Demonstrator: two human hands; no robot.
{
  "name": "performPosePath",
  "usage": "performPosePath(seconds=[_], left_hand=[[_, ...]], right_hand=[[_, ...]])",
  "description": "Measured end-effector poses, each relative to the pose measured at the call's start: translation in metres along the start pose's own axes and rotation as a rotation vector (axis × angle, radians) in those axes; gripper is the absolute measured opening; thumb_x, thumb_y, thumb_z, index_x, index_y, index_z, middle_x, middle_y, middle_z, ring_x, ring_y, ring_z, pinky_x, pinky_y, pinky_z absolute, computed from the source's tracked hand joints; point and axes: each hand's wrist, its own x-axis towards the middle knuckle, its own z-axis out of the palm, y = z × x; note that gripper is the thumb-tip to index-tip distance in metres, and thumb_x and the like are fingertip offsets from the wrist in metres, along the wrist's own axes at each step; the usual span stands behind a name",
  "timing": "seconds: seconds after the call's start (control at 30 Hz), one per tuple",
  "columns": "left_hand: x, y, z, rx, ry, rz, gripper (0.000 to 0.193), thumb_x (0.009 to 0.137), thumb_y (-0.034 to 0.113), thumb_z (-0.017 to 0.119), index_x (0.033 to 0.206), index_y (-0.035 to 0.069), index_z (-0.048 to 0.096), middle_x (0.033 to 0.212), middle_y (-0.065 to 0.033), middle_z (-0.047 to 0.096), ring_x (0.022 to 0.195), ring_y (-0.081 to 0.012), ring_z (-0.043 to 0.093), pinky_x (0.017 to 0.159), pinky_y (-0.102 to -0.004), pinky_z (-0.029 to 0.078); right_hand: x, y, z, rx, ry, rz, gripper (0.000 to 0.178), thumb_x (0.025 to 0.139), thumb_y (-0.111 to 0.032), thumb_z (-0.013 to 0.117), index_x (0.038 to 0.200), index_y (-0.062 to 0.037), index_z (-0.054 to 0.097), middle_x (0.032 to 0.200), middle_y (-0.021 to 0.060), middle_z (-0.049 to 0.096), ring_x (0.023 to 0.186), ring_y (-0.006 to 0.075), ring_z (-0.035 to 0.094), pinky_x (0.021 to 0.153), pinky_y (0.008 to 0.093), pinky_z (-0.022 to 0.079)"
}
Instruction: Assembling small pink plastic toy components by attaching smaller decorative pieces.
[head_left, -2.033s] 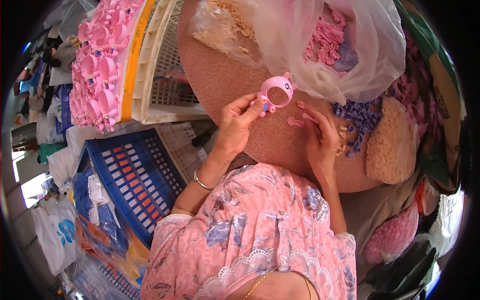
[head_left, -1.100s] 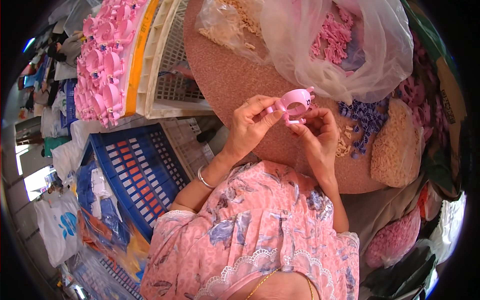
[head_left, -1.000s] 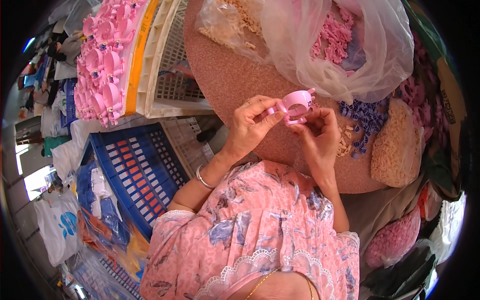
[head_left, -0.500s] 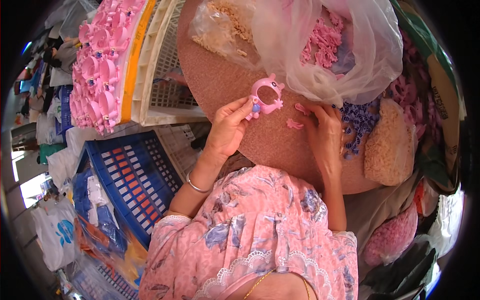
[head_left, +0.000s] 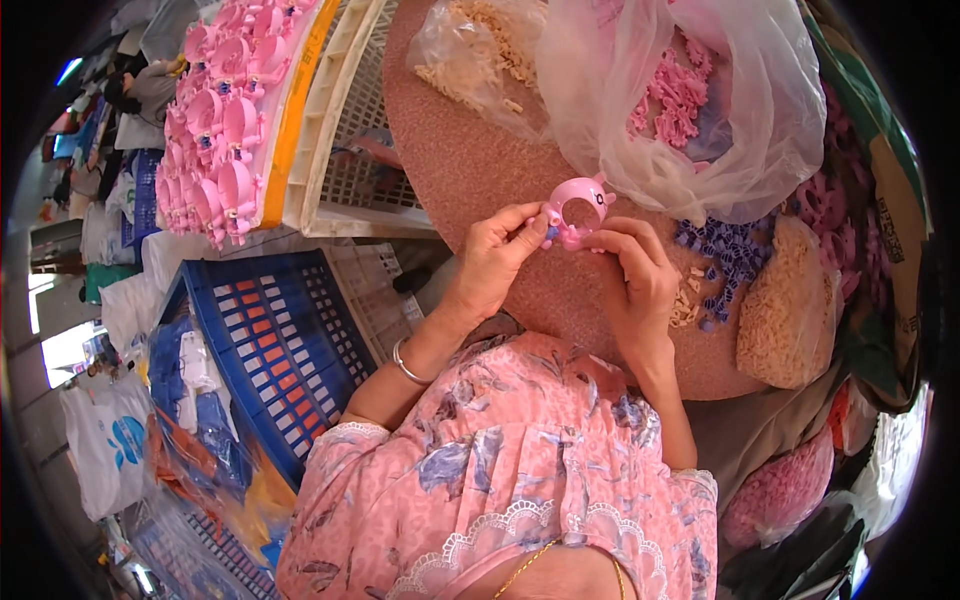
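Observation:
Above the round, reddish-brown tabletop (head_left: 440, 130), my left hand (head_left: 492, 262) pinches a pink plastic toy (head_left: 567, 190) by its lower left side. The toy has a large round opening, a black printed eye and a small blue part. My right hand (head_left: 640, 275) meets it from the right, thumb and forefinger closed on a small pink plastic piece (head_left: 596, 246) against the toy's lower edge. Fingertips partly hide where piece and toy meet. Small blue plastic parts (head_left: 735, 255) and a few loose beige parts (head_left: 688, 300) lie right of that hand.
A clear bag (head_left: 590, 110) holding pink parts stands at the table's far side, beside a bag of beige parts (head_left: 480, 60). Another beige-filled bag (head_left: 785, 310) sits at right. Leftward are a white crate (head_left: 310, 190), rows of pink toys (head_left: 215, 130) and a blue basket (head_left: 225, 320).
My right hand has lifted from the small pink pieces on the tabletop and come to the toy. Relative to the table, my left hand has brought the toy slightly nearer the right hand. The view has shifted.

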Motion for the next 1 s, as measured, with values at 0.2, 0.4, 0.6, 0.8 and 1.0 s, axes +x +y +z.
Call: performPosePath(seconds=[0.2,0.4,0.6,0.8,1.0], left_hand=[[-0.002,0.001,0.000,0.260,0.004,0.117,0.026,0.097,0.018,0.063,0.113,-0.002,0.067,0.101,-0.0030,0.064,0.089,-0.0081,0.058,0.078,-0.0234,0.048],[-0.006,0.008,0.006,0.546,0.020,0.338,0.023,0.094,0.015,0.065,0.110,-0.002,0.066,0.100,-0.0090,0.065,0.087,-0.0155,0.061,0.075,-0.0263,0.048],[-0.012,0.010,0.010,0.794,0.000,0.613,0.024,0.089,0.008,0.066,0.110,-0.001,0.065,0.101,-0.0135,0.065,0.085,-0.0262,0.065,0.073,-0.0326,0.052],[-0.011,0.000,0.007,0.797,-0.032,0.501,0.024,0.090,0.007,0.065,0.111,-0.003,0.064,0.098,-0.0130,0.067,0.085,-0.0244,0.066,0.073,-0.0316,0.053],[-0.010,-0.013,-0.005,-0.124,-0.059,-0.088,0.025,0.097,0.013,0.060,0.115,-0.003,0.064,0.103,-0.0046,0.068,0.091,-0.0113,0.063,0.082,-0.0267,0.051]], right_hand=[[0.004,0.005,0.002,-0.425,0.060,-0.310,0.019,0.075,-0.005,0.072,0.092,-0.0127,0.071,0.100,0.0048,0.060,0.094,0.0247,0.050,0.086,0.0363,0.035],[0.003,0.004,0.005,-0.448,0.053,-0.256,0.015,0.077,-0.007,0.072,0.092,-0.0127,0.071,0.096,0.0051,0.057,0.091,0.0243,0.048,0.083,0.0366,0.035],[-0.005,-0.001,0.007,-0.351,0.060,-0.028,0.013,0.079,-0.013,0.075,0.088,-0.0054,0.069,0.093,0.0080,0.055,0.091,0.0254,0.048,0.082,0.0370,0.036],[-0.008,0.002,0.014,-0.391,0.103,-0.061,0.015,0.076,-0.007,0.076,0.088,-0.0018,0.067,0.092,0.0092,0.055,0.088,0.0244,0.049,0.079,0.0358,0.039],[0.006,0.005,0.026,-0.169,0.211,-0.008,0.046,0.075,-0.001,0.075,0.119,-0.0030,0.062,0.102,0.0092,0.056,0.091,0.0212,0.056,0.077,0.0313,0.046]])
